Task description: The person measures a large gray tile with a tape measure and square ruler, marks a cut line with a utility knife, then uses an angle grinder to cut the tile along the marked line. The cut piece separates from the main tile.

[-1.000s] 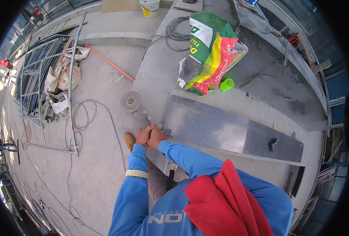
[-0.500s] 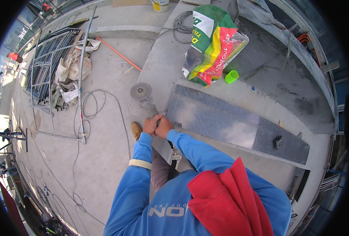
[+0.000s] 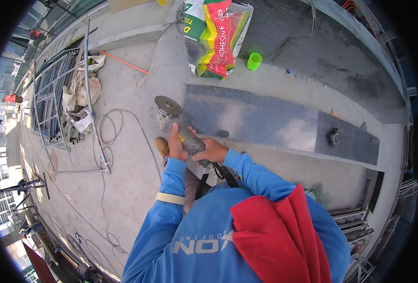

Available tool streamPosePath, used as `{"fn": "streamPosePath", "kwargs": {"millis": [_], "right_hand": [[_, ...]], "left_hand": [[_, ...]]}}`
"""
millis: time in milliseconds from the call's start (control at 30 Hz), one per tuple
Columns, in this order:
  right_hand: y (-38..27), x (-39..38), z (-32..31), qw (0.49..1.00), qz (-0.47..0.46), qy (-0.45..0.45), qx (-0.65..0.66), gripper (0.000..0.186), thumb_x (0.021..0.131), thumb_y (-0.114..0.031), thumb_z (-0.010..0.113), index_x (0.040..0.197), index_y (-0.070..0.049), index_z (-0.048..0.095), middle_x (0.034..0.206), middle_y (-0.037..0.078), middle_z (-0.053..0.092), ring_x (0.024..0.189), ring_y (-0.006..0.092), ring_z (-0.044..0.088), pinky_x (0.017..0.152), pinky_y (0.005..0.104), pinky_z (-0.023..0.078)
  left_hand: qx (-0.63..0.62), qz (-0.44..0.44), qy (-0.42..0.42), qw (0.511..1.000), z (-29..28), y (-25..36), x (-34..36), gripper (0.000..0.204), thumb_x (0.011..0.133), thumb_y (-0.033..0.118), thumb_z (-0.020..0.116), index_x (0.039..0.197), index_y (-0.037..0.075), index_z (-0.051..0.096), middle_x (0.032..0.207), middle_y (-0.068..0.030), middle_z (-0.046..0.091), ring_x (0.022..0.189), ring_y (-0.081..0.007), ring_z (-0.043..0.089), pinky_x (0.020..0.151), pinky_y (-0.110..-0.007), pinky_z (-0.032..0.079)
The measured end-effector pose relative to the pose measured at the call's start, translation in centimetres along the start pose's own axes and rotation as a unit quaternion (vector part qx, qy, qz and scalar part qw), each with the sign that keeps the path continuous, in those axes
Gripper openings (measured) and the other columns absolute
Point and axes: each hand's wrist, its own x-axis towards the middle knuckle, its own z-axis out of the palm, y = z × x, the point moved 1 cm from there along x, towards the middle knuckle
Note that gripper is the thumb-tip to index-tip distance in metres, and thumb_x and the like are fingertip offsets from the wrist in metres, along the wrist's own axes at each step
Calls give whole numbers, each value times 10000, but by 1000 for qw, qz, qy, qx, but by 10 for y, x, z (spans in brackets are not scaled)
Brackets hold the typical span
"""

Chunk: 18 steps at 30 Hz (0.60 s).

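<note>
Left hand (image 3: 176,147) and right hand (image 3: 213,150) both clasp one angle grinder (image 3: 191,143) bearing one disc (image 3: 168,105); beyond are one sack (image 3: 214,40), one green cup (image 3: 254,62).

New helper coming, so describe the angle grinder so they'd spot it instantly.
Find the long, dark grey slab. At its left end is the angle grinder, held by the blue-sleeved person. Unlike the small black object on the slab's right part, it carries a big, round, flat disc.
</note>
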Motion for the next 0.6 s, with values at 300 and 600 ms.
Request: {"fn": "streamPosePath", "kwargs": {"millis": [300, 600], "right_hand": [[11, -44, -34, 932, -54, 202, -295, 831, 735, -382, 779, 1372, 56, 473, 1121, 275, 708, 1033, 457, 697, 929, 477, 549], [47, 10, -73, 889, 13, 249, -383, 832, 812, -328, 729, 1497, -25, 369, 1110, 272, 723, 1042, 447, 705, 933, 520, 559]], "left_hand": [[-48, -61, 46, 996, 64, -39, -5, 559, 994, 532, 643, 1139, -5, 579, 981, -162, 674, 861, -298, 691, 767, -455, 605], [62, -13, 13, 998, 28, -91, 91, 535, 1022, 520, 605, 1136, -3, 581, 964, -155, 672, 885, -288, 692, 811, -429, 608]]}}
